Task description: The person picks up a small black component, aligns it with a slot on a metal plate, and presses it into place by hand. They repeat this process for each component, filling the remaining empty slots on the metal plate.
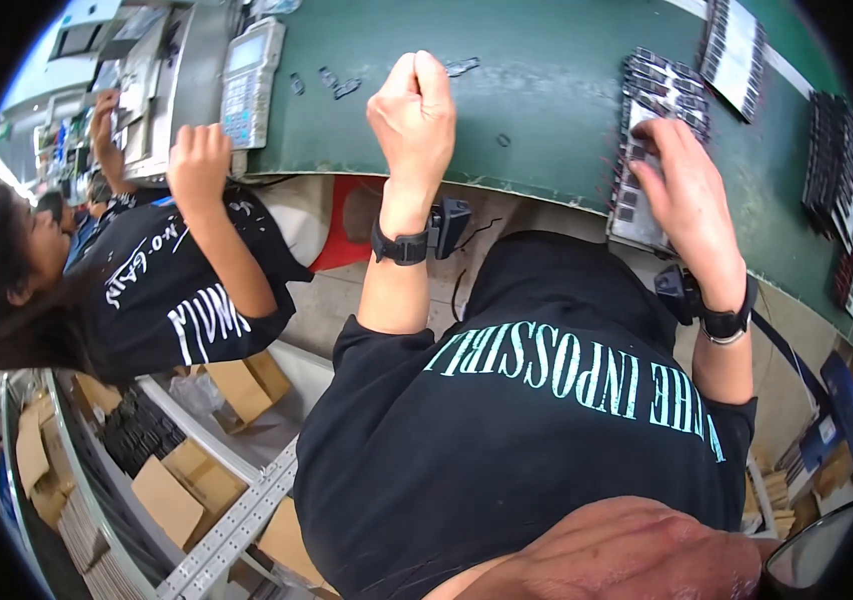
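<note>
My left hand is closed above the green table, its fingers folded in; whatever it may hold is hidden. Just beside it lies a small dark part with a light top. My right hand reaches over a long pale tray set with rows of small black rectangular parts. The thumb stands apart from the bent fingers, and nothing shows between them. The tray lies across the near table edge. Both wrists wear black straps with a small dark box.
More loose dark parts and a small dark ring lie on the green table. A grey keypad device stands left. Another filled tray and stacked trays are right. A co-worker sits close at left.
</note>
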A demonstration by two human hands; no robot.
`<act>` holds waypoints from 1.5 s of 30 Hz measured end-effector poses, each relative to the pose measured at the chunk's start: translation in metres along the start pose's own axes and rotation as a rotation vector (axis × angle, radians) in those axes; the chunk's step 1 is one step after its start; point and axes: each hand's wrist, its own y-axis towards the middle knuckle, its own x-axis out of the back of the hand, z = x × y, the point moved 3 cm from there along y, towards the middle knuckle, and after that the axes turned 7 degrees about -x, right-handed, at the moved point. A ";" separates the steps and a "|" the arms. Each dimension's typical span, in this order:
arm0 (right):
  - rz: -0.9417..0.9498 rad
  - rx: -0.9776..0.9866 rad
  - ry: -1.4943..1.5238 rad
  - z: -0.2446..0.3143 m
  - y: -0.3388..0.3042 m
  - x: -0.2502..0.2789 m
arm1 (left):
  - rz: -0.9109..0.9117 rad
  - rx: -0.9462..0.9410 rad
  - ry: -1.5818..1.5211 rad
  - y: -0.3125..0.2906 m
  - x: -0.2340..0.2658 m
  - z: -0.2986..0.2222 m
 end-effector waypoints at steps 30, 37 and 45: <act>0.167 -0.396 1.070 -0.028 0.005 0.011 | 0.220 -0.117 -0.268 -0.002 -0.029 -0.038; 0.137 -0.356 1.045 -0.036 0.003 0.016 | 0.338 -0.029 -0.625 -0.029 -0.059 -0.069; 0.028 -0.286 0.953 -0.020 0.002 0.021 | 0.340 -0.009 -0.668 -0.040 -0.068 -0.069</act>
